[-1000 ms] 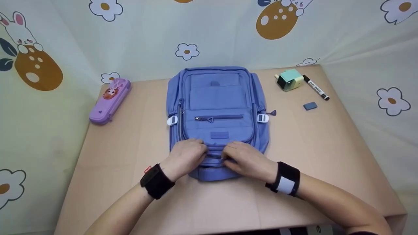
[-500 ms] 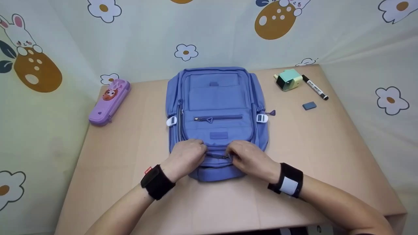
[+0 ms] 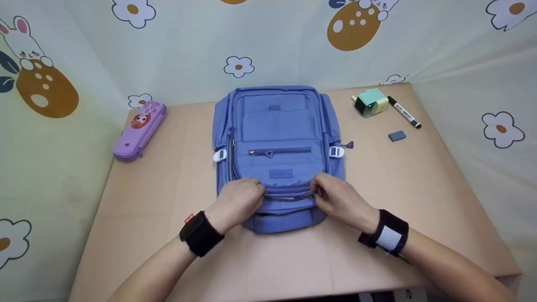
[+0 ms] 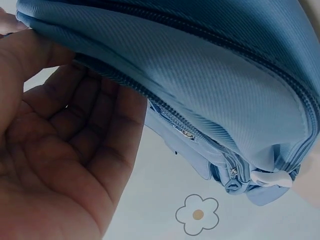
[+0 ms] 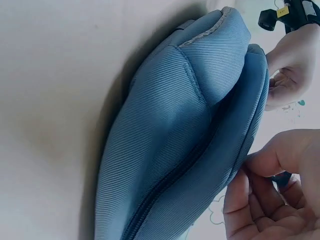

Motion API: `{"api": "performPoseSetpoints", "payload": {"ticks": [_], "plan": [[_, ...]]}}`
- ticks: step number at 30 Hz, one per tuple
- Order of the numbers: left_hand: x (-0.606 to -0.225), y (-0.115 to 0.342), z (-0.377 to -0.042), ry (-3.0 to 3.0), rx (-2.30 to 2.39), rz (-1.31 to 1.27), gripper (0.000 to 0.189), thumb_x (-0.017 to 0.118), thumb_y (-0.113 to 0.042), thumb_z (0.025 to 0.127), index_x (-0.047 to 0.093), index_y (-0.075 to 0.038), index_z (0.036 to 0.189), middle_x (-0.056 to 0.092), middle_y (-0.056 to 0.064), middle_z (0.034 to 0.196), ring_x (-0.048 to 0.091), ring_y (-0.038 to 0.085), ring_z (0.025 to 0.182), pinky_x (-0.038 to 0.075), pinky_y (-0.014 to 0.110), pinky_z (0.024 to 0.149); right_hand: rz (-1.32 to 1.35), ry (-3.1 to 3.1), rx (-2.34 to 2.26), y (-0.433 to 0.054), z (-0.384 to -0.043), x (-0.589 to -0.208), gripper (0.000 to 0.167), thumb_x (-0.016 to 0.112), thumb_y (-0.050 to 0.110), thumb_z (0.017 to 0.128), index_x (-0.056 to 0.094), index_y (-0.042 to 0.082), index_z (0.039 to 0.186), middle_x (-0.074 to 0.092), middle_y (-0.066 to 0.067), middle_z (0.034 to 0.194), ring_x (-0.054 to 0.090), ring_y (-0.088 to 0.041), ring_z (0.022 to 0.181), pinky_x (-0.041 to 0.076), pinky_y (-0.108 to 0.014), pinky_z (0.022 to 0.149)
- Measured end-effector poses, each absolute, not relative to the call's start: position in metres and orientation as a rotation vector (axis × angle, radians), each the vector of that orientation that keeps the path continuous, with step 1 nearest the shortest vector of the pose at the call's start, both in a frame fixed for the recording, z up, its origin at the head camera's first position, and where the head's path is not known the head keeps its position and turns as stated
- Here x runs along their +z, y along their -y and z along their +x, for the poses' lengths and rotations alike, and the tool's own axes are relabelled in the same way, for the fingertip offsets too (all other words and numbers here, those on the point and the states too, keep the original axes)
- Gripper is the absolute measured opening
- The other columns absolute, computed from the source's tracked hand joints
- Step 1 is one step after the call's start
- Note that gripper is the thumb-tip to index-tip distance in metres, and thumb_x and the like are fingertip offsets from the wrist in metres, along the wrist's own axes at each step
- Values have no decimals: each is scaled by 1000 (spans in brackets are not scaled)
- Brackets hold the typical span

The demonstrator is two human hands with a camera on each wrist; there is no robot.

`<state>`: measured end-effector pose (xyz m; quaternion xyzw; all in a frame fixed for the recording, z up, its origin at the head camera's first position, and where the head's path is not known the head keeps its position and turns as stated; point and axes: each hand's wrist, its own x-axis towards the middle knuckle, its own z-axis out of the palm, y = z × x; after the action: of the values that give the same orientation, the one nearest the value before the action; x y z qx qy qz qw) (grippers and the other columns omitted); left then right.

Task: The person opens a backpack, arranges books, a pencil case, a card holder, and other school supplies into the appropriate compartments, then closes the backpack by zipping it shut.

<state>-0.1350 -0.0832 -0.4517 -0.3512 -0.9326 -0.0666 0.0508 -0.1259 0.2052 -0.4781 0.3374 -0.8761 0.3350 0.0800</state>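
Note:
A blue backpack (image 3: 279, 123) lies flat on the table, its top toward the back wall. The left hand (image 3: 240, 200) pinches the fabric at the lower left of its front, beside a zipper (image 3: 287, 198). In the left wrist view, thumb and fingers grip the edge of the blue cloth (image 4: 210, 75). Further right along that zipper, the right hand (image 3: 342, 201) pinches at the slider end. A dark blue zipper pull (image 5: 282, 178) shows between its curled fingers in the right wrist view, partly hidden by them.
A purple pencil case (image 3: 140, 132) lies at the table's left edge. At the back right are a green and yellow pencil sharpener (image 3: 371, 102), a black-and-white marker (image 3: 404, 112) and a dark blue eraser (image 3: 397, 136). Printed cloth (image 3: 277, 42) encloses the table (image 3: 419, 201).
The right hand has slid to the right along the zipper, and more of the zipper shows between the hands. The left hand keeps its grip in the same spot.

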Motion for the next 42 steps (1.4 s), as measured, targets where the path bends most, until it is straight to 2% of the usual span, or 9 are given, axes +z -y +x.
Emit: {"api": "performPoseSetpoints", "payload": {"ticks": [4, 8, 12, 17, 23, 28, 33, 42], "plan": [[-451, 83, -135, 2871, -211, -1078, 16, 65, -7, 91, 65, -9, 75, 59, 1, 73, 58, 22, 64, 52, 36, 54, 1019, 2647, 1002, -206, -127, -479, 24, 66, -10, 81, 63, 9, 95, 64, 1, 92, 62, -16, 85, 54, -33, 73], [-449, 82, -135, 2890, -233, -1090, 12, 67, -7, 89, 66, -9, 78, 60, 1, 75, 59, 22, 67, 52, 37, 56, 1019, 2701, 991, -205, -128, -477, 15, 75, -1, 87, 69, 10, 95, 70, 0, 95, 66, -19, 91, 55, -38, 81], [-442, 75, -134, 2892, -221, -1134, 12, 73, -14, 90, 66, -10, 80, 61, 1, 78, 60, 22, 69, 53, 39, 58, 1027, 2745, 966, -204, -129, -475, 13, 79, 5, 87, 71, 10, 96, 72, 0, 96, 66, -20, 93, 55, -39, 84], [-437, 54, -134, 2825, -143, -1241, 16, 77, -24, 90, 69, -11, 83, 63, 1, 80, 59, 21, 70, 52, 36, 56, 1035, 2747, 948, -203, -129, -476, 13, 75, 3, 90, 66, 10, 97, 69, 0, 95, 63, -19, 91, 53, -38, 81], [-440, 30, -136, 2744, 75, -1304, 9, 72, -11, 87, 72, -12, 78, 64, 1, 74, 59, 18, 64, 50, 32, 48, 1017, 2722, 1018, -202, -126, -477, 17, 68, -5, 91, 61, 9, 97, 63, -1, 94, 59, -20, 91, 50, -39, 80], [-441, 26, -135, 2771, 134, -1271, 9, 73, -8, 84, 72, -13, 77, 64, 1, 72, 60, 18, 64, 50, 33, 48, 995, 2793, 1000, -200, -125, -475, 12, 73, 2, 92, 65, 9, 98, 66, -1, 95, 61, -20, 91, 52, -39, 81], [-443, 28, -135, 2759, 89, -1243, 13, 70, -5, 85, 70, -12, 74, 64, 0, 70, 59, 17, 61, 50, 33, 46, 949, 2873, 934, -194, -126, -469, 10, 79, 9, 89, 69, 10, 93, 67, 2, 87, 61, -15, 80, 53, -35, 73], [-445, 31, -135, 2703, 56, -1226, 14, 70, -7, 84, 67, -12, 71, 63, 1, 67, 58, 17, 58, 49, 33, 44, 882, 2905, 766, -192, -124, -465, 13, 79, 11, 89, 67, 11, 87, 60, 5, 78, 58, -14, 74, 50, -34, 67]]}}
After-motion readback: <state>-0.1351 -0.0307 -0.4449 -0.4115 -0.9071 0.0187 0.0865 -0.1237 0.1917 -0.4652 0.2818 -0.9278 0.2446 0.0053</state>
